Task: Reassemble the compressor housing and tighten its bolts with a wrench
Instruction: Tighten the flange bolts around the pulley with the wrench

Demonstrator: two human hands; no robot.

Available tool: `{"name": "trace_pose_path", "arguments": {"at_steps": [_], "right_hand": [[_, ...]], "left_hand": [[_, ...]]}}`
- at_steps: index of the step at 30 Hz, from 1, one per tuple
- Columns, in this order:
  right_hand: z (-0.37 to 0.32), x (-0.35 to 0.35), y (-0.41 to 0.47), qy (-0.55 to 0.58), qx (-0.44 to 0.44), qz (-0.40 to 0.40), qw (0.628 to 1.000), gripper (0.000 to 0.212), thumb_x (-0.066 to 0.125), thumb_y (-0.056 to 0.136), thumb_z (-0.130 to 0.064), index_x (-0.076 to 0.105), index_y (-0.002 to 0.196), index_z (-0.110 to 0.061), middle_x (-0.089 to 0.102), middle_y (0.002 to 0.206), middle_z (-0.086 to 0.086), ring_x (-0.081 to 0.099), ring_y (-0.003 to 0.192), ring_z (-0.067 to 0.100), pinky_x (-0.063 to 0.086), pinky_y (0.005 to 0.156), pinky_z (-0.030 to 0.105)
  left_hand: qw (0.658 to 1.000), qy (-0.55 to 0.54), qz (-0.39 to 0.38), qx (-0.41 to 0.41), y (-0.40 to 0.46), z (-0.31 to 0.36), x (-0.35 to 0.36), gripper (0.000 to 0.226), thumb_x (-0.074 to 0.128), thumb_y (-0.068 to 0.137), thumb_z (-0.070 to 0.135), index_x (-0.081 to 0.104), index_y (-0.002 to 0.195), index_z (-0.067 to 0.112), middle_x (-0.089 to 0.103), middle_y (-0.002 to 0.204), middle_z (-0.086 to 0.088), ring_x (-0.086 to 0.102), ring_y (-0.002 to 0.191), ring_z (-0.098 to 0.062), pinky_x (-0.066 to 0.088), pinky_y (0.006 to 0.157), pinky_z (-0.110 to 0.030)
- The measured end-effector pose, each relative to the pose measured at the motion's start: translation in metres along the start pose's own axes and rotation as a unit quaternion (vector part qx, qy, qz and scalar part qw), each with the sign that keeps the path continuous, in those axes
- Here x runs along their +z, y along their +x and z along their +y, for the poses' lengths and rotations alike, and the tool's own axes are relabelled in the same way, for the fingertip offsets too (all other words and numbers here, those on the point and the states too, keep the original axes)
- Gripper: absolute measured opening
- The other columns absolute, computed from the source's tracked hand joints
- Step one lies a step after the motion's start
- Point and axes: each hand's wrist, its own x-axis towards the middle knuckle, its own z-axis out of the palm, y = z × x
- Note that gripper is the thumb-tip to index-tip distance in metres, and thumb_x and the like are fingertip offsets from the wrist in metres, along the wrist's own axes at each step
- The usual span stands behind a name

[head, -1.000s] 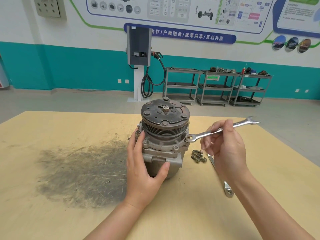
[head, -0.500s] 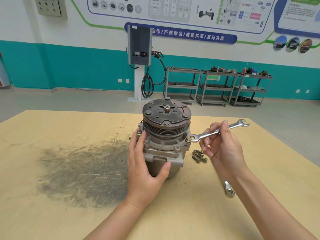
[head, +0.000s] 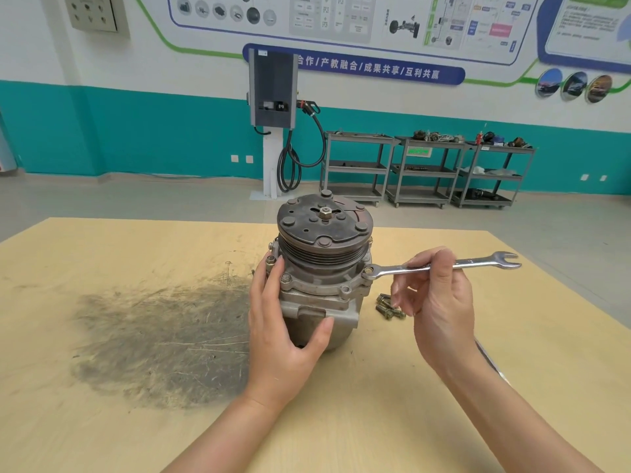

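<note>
Compressor point(head: 321, 268) standing upright on table point(head: 136, 421), left hand point(head: 283, 332) gripping its housing, right hand point(head: 440, 302) pinching combination wrench point(head: 440, 266), ring end sitting on flange bolt point(head: 368, 270).

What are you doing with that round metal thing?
A person is bolting a car compressor back together on a wooden table. The left hand holds the compressor upright. The right hand pinches a wrench, whose ring end sits on a bolt at the housing's right edge. More loose bolts lie on the table beside it.
</note>
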Motion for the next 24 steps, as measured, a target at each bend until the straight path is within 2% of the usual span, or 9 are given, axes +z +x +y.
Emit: {"name": "trace_pose_path", "arguments": {"at_steps": [3,6,9,11,13,15,18,21,24], "right_hand": [[-0.003,0.005,-0.008,-0.087,-0.113,0.016,0.99,0.028,0.048,0.096,-0.05,0.06,0.08,-0.032,0.058,0.056,0.0,0.053,0.045,0.017,0.038,0.045,0.018],[-0.002,0.009,-0.016,-0.165,-0.23,-0.012,0.959,0.019,0.047,0.099,-0.025,0.057,0.084,-0.032,0.055,0.058,-0.003,0.053,0.049,0.012,0.041,0.049,0.021],[0.0,0.01,-0.023,-0.291,-0.328,-0.05,0.898,0.02,0.048,0.103,-0.033,0.059,0.09,-0.022,0.057,0.066,-0.005,0.055,0.054,0.012,0.045,0.047,0.028],[-0.001,0.01,-0.024,-0.323,-0.342,-0.041,0.882,0.022,0.048,0.103,-0.037,0.059,0.09,-0.022,0.057,0.067,-0.006,0.054,0.055,0.011,0.044,0.048,0.029],[-0.005,0.015,-0.023,-0.28,-0.325,-0.022,0.903,0.021,0.044,0.103,-0.03,0.058,0.086,-0.029,0.054,0.067,-0.01,0.052,0.055,0.008,0.042,0.049,0.027],[-0.01,0.019,-0.019,-0.195,-0.279,0.004,0.94,0.025,0.04,0.101,-0.025,0.056,0.085,-0.034,0.053,0.063,-0.011,0.051,0.052,0.012,0.04,0.049,0.025],[-0.017,0.018,-0.012,-0.129,-0.164,0.046,0.977,0.032,0.034,0.103,-0.045,0.054,0.079,-0.039,0.054,0.057,-0.009,0.049,0.047,0.02,0.038,0.043,0.024],[-0.014,0.008,-0.003,-0.045,0.0,0.049,0.998,0.039,0.036,0.101,-0.048,0.055,0.074,-0.027,0.05,0.052,-0.002,0.05,0.046,0.018,0.037,0.042,0.02],[-0.006,0.001,0.003,0.036,0.102,0.035,0.993,0.036,0.04,0.093,-0.047,0.052,0.078,-0.016,0.049,0.052,0.001,0.049,0.046,0.017,0.034,0.04,0.018]], "left_hand": [[1.0,0.001,-0.002,-0.002,0.0,0.0,0.0,0.086,0.062,0.078,0.061,0.009,0.145,0.065,0.003,0.154,0.042,0.006,0.149,0.008,0.018,0.117,-0.034],[1.0,0.003,-0.001,-0.001,0.0,0.0,0.0,0.086,0.061,0.078,0.062,0.008,0.145,0.065,0.002,0.154,0.042,0.005,0.148,0.009,0.017,0.115,-0.031],[1.0,0.004,0.002,0.004,0.0,0.0,0.0,0.086,0.061,0.078,0.062,0.009,0.146,0.064,0.003,0.155,0.04,0.006,0.149,0.006,0.018,0.116,-0.034],[1.0,0.006,0.001,0.004,0.0,0.0,0.0,0.086,0.061,0.078,0.062,0.009,0.146,0.064,0.003,0.155,0.04,0.006,0.149,0.007,0.018,0.116,-0.033],[1.0,0.005,-0.001,0.001,0.0,-0.001,0.0,0.086,0.061,0.078,0.062,0.008,0.146,0.065,0.002,0.154,0.041,0.005,0.149,0.008,0.019,0.116,-0.034],[1.0,0.004,-0.003,0.0,0.0,0.0,0.0,0.086,0.061,0.078,0.062,0.007,0.145,0.066,0.001,0.154,0.043,0.005,0.148,0.01,0.017,0.115,-0.031],[1.0,0.001,-0.006,-0.003,-0.001,0.001,-0.001,0.086,0.061,0.077,0.062,0.007,0.144,0.067,0.0,0.152,0.045,0.004,0.147,0.012,0.016,0.114,-0.029],[1.0,0.001,-0.006,-0.003,-0.001,0.0,-0.001,0.086,0.061,0.076,0.062,0.007,0.143,0.068,-0.001,0.152,0.046,0.004,0.146,0.013,0.016,0.114,-0.03],[1.0,-0.003,-0.007,-0.005,-0.001,0.0,0.0,0.086,0.061,0.077,0.062,0.008,0.144,0.067,0.001,0.153,0.044,0.005,0.147,0.012,0.017,0.114,-0.03]]}}
